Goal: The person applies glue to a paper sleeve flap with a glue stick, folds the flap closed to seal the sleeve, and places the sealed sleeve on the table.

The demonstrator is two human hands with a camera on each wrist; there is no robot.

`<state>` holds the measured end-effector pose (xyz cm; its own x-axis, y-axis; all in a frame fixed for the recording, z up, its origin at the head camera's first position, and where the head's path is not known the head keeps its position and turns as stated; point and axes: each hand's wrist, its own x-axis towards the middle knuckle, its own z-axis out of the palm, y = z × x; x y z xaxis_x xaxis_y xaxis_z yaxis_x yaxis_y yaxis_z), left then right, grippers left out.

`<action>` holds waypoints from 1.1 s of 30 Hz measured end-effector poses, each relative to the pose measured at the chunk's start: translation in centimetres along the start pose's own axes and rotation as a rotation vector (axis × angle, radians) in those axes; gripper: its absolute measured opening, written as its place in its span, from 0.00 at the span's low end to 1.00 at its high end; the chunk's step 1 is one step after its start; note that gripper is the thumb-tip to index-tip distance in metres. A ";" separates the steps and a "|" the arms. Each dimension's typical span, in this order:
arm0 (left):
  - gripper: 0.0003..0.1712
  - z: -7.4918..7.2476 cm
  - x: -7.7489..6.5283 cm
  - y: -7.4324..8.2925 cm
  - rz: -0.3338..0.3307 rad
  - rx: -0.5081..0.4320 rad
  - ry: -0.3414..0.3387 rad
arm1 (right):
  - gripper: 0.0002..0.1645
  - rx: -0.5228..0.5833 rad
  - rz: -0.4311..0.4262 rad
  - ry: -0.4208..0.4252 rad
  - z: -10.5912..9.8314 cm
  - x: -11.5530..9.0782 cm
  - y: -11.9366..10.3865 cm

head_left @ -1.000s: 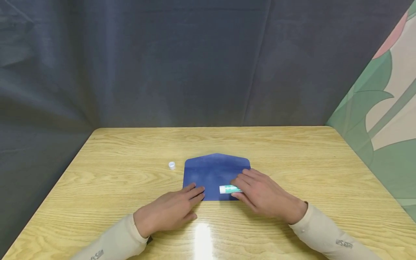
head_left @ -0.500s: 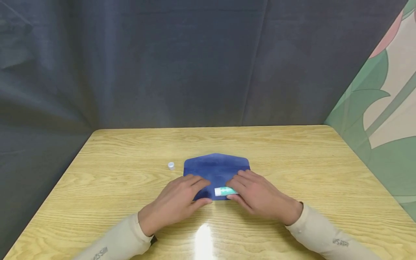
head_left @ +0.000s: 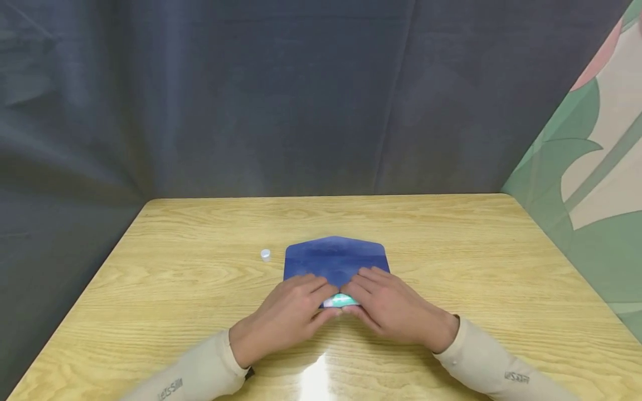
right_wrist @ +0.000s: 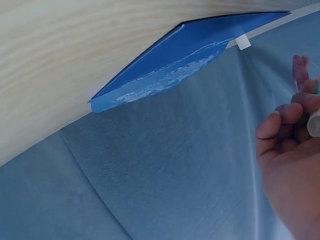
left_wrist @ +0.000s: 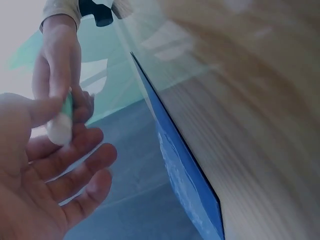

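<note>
Both hands meet at a green-and-white glue stick (head_left: pixel 341 301) held level over the near edge of a blue envelope (head_left: pixel 335 260). My right hand (head_left: pixel 393 301) grips its right part, fingers curled round the barrel in the right wrist view. The thumb and index finger of my left hand (head_left: pixel 288 306) pinch its white end (left_wrist: pixel 61 129), while the other fingers are loosely bent. The envelope lies flat with its flap raised away from me; whitish smears mark the flap (right_wrist: pixel 165 82) in the right wrist view. A small white cap (head_left: pixel 266 255) stands left of the envelope.
The wooden table (head_left: pixel 200 228) bears the envelope and cap. Behind it hangs a dark cloth (head_left: pixel 281 100), with a leaf-patterned cloth (head_left: pixel 602 184) along the right side. Glare (head_left: pixel 315 379) shines near the table's front.
My left hand has left the envelope's left part and moved right to the white end of the glue stick. The right hand has brought the glue stick slightly left and closer to me.
</note>
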<state>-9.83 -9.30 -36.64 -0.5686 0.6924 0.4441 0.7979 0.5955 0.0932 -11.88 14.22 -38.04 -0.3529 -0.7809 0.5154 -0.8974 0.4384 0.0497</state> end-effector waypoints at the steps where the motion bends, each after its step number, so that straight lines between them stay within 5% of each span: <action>1: 0.14 0.1 0.1 0.1 0.001 0.010 0.000 | 0.14 -0.001 0.001 0.004 0.0 0.0 0.0; 14: 0.13 0.5 -0.2 -0.1 -0.049 0.077 0.061 | 0.14 -0.012 0.076 -0.040 -0.3 -0.6 1.3; 26: 0.15 0.4 0.0 -0.3 -0.099 0.100 0.116 | 0.19 -0.005 0.081 0.032 -0.8 -0.7 1.8; 33: 0.14 0.2 0.0 -0.3 -0.158 -0.022 0.107 | 0.19 -0.005 0.065 0.086 -0.8 -0.4 1.8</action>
<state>-10.12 -9.46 -36.88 -0.6635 0.5432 0.5145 0.7053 0.6836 0.1879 -13.14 15.71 -37.46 -0.3858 -0.7097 0.5895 -0.8721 0.4890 0.0178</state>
